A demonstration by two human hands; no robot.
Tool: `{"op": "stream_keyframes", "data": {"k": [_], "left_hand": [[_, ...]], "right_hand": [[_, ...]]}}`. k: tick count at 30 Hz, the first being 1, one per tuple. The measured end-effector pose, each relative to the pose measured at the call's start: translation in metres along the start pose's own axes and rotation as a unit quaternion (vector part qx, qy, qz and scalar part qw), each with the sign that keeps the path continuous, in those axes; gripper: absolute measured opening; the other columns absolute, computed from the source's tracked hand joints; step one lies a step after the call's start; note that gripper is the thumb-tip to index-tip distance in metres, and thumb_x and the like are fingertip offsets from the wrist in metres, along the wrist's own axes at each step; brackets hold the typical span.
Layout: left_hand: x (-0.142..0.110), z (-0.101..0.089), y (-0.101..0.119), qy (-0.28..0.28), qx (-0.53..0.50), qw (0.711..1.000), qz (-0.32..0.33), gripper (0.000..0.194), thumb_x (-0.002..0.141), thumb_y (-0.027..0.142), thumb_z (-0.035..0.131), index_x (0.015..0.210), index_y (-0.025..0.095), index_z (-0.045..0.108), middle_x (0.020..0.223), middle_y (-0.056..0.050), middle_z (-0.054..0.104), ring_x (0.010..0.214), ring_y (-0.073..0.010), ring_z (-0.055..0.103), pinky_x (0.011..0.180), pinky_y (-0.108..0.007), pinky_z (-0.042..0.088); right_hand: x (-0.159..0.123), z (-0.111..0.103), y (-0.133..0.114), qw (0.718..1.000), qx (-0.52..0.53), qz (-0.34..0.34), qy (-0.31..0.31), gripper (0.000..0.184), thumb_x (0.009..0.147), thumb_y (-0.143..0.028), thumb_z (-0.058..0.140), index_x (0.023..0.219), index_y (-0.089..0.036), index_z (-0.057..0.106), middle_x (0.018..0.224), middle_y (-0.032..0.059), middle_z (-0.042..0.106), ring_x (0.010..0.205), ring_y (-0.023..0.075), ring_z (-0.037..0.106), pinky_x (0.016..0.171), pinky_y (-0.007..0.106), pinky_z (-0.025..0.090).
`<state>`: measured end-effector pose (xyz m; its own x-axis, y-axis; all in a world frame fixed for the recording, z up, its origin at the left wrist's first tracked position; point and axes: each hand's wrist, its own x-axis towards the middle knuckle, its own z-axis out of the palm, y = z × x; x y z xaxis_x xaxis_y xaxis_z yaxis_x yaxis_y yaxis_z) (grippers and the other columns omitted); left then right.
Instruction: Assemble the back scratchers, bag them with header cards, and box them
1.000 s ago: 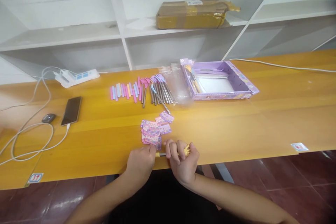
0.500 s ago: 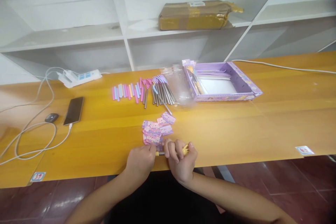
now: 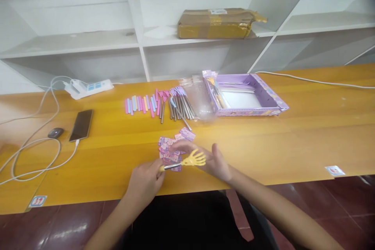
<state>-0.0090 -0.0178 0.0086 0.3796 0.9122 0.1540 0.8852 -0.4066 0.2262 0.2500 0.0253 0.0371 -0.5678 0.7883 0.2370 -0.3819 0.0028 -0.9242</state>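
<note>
My left hand point(image 3: 145, 179) is closed round the handle end of a yellow back scratcher point(image 3: 193, 159), whose metal rod and claw-shaped head point to the right. Behind that claw, my right hand point(image 3: 212, 160) is open with its fingers stretched out to the left; whether it touches the head I cannot tell. A loose pile of pink and purple cards point(image 3: 170, 149) lies just beyond, partly covered by the right fingers. Farther back are several metal-rod back scratchers point(image 3: 181, 103) with pink, blue and purple claw heads, beside a row of coloured handle sleeves point(image 3: 140, 104).
Clear plastic bags point(image 3: 200, 99) lie against a purple display box point(image 3: 249, 112), which has a bagged scratcher at its left side. A phone point(image 3: 81, 125), a mouse point(image 3: 55, 133), cables and a power strip point(image 3: 88, 87) occupy the left. A taped carton point(image 3: 216, 25) sits on the shelf.
My right hand has let go of the back scratcher and opened behind its claw head, which now shows fully. My left hand has moved slightly left, still holding the handle.
</note>
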Motion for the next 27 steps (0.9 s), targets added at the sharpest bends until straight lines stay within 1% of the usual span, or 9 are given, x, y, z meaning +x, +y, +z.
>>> {"op": "stream_keyframes", "data": {"k": [3,4,6,8,10,13,17,22,27], "left_hand": [[-0.004,-0.012,-0.016,0.010,0.026,0.998,-0.054,0.025,0.099,0.021,0.050,0.074,0.024,0.048,0.063,0.002,0.059,0.057,-0.0160,0.057,0.060,-0.029,0.030],[-0.005,-0.014,-0.020,0.009,0.031,0.997,-0.073,0.027,0.100,0.023,0.049,0.073,0.024,0.045,0.062,0.002,0.057,0.056,-0.0163,0.056,0.059,-0.029,0.030],[-0.007,-0.017,-0.027,0.001,0.020,0.995,-0.103,0.029,0.103,0.028,0.048,0.075,0.025,0.043,0.062,0.003,0.055,0.057,-0.0169,0.057,0.059,-0.029,0.032],[-0.009,-0.018,-0.031,-0.018,-0.023,0.991,-0.130,0.027,0.106,0.036,0.048,0.081,0.025,0.048,0.066,0.003,0.060,0.060,-0.0186,0.063,0.059,-0.028,0.037],[-0.012,-0.016,-0.034,-0.031,-0.082,0.984,-0.157,0.024,0.108,0.043,0.047,0.096,0.025,0.057,0.081,-0.001,0.072,0.072,-0.0225,0.073,0.064,-0.030,0.046],[-0.019,-0.011,-0.038,-0.017,-0.159,0.969,-0.187,0.037,0.112,0.049,0.037,0.129,0.024,0.057,0.108,-0.010,0.079,0.091,-0.0282,0.080,0.076,-0.038,0.058],[-0.027,-0.001,-0.046,0.014,-0.215,0.958,-0.190,0.046,0.114,0.049,0.031,0.150,0.023,0.044,0.114,-0.012,0.076,0.097,-0.0293,0.081,0.081,-0.043,0.062],[-0.026,0.001,-0.047,0.047,-0.249,0.956,-0.149,0.036,0.114,0.043,0.035,0.138,0.026,0.056,0.124,-0.013,0.073,0.113,-0.0291,0.076,0.094,-0.044,0.061],[-0.013,-0.014,-0.034,0.011,-0.265,0.955,-0.132,0.039,0.113,0.045,0.040,0.119,0.028,0.075,0.112,-0.009,0.068,0.093,-0.0249,0.070,0.086,-0.039,0.058]], "right_hand": [[0.017,-0.045,-0.021,0.964,-0.266,0.026,0.012,0.066,0.107,-0.079,0.040,0.138,-0.028,0.069,0.135,0.0133,0.071,0.128,0.0332,0.062,0.114,0.051,0.044],[0.026,-0.061,-0.025,0.911,-0.410,0.028,0.038,0.054,0.107,-0.069,0.053,0.134,-0.026,0.070,0.138,0.0149,0.069,0.128,0.0347,0.061,0.116,0.053,0.041],[0.044,-0.091,-0.026,0.751,-0.647,0.046,0.127,0.041,0.107,-0.050,0.060,0.129,-0.017,0.070,0.140,0.0225,0.065,0.126,0.0391,0.060,0.115,0.057,0.038],[0.061,-0.115,-0.022,0.598,-0.776,0.103,0.172,0.040,0.107,-0.041,0.058,0.131,-0.010,0.067,0.137,0.0274,0.065,0.125,0.0402,0.059,0.112,0.054,0.039],[0.073,-0.130,-0.015,0.518,-0.823,0.149,0.181,0.045,0.106,-0.041,0.060,0.131,-0.005,0.065,0.131,0.0289,0.067,0.123,0.0402,0.060,0.109,0.050,0.039],[0.082,-0.137,-0.005,0.498,-0.830,0.170,0.185,0.043,0.104,-0.039,0.061,0.126,-0.003,0.065,0.120,0.0278,0.072,0.117,0.0381,0.064,0.106,0.047,0.039],[0.084,-0.136,0.001,0.489,-0.831,0.184,0.192,0.028,0.102,-0.023,0.056,0.117,-0.003,0.069,0.111,0.0254,0.075,0.108,0.0326,0.070,0.102,0.042,0.041],[0.086,-0.140,-0.009,0.490,-0.827,0.176,0.213,0.024,0.102,-0.011,0.052,0.113,-0.005,0.072,0.103,0.0227,0.074,0.096,0.0280,0.071,0.086,0.036,0.045],[0.070,-0.123,-0.022,0.502,-0.827,0.070,0.244,0.035,0.110,-0.015,0.040,0.120,-0.010,0.073,0.114,0.0203,0.071,0.103,0.0283,0.068,0.084,0.036,0.048]]}}
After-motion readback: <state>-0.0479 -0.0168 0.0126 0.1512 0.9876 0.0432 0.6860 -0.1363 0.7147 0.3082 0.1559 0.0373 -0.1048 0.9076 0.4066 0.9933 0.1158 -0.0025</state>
